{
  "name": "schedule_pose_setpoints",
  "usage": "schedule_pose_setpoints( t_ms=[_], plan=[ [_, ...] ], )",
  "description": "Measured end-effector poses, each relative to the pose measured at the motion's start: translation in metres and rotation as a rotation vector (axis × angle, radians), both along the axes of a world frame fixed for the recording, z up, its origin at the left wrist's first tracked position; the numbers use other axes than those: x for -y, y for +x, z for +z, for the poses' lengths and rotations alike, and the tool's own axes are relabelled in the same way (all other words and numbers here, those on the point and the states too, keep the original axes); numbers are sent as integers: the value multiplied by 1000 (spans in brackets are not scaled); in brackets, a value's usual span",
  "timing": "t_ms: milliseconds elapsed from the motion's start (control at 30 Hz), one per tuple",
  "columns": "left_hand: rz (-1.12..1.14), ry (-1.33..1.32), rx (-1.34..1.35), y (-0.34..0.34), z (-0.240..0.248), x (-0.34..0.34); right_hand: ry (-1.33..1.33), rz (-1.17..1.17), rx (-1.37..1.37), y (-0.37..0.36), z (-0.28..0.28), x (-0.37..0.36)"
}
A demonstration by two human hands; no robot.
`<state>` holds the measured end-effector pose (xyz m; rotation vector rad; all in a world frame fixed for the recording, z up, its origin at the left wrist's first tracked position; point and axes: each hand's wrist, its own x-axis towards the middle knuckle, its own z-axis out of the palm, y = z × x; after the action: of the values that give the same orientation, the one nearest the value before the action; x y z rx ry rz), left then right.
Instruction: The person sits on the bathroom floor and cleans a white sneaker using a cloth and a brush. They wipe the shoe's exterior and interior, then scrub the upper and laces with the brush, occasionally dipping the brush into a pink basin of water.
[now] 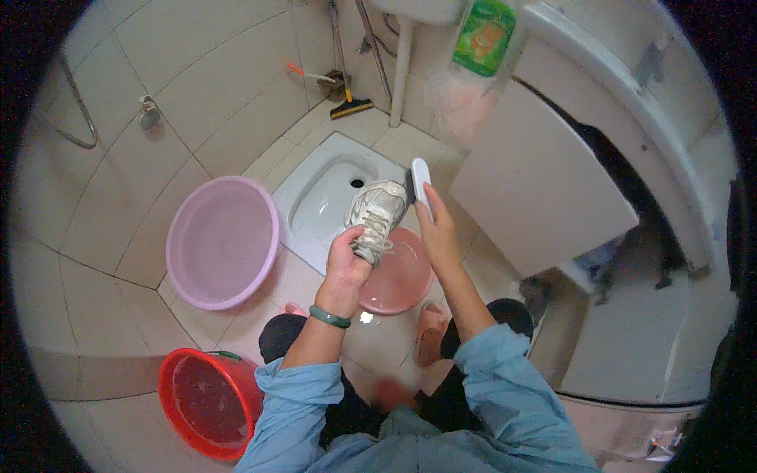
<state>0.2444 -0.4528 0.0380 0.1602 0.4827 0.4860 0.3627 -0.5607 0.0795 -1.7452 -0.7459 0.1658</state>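
Observation:
My left hand point(347, 256) grips a white and grey lace-up sneaker point(377, 211) by its heel end, toe pointing away from me. The sneaker is held up over a pink basin point(402, 276) of water on the floor. In my right hand point(438, 225) is a scrub brush point(423, 185) with a white back and dark bristles. Its bristles face the right side of the sneaker's toe and appear to touch it. Beyond the shoe lies a white squat toilet point(315, 193), partly covered by my hand and the sneaker.
A large lilac basin point(223, 243) stands on the left, with a red bucket point(209, 402) nearer to me. At the back corner lean a squeegee point(351, 107) and a toilet brush point(335, 83). A white cabinet point(544, 173) with an open-looking panel fills the right side.

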Motion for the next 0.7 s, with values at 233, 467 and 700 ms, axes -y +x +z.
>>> schedule_pose_setpoints(
  t_ms=[233, 467, 700],
  plan=[
    [-22, 33, 174, 4, 14, 6, -164, 189, 333, -49, 18, 32],
    [96, 176, 17, 1, 23, 7, -8, 174, 539, -68, -13, 22],
    [-1, 323, -112, -6, 20, 33, -188, -38, 126, -20, 16, -13]
  ],
)
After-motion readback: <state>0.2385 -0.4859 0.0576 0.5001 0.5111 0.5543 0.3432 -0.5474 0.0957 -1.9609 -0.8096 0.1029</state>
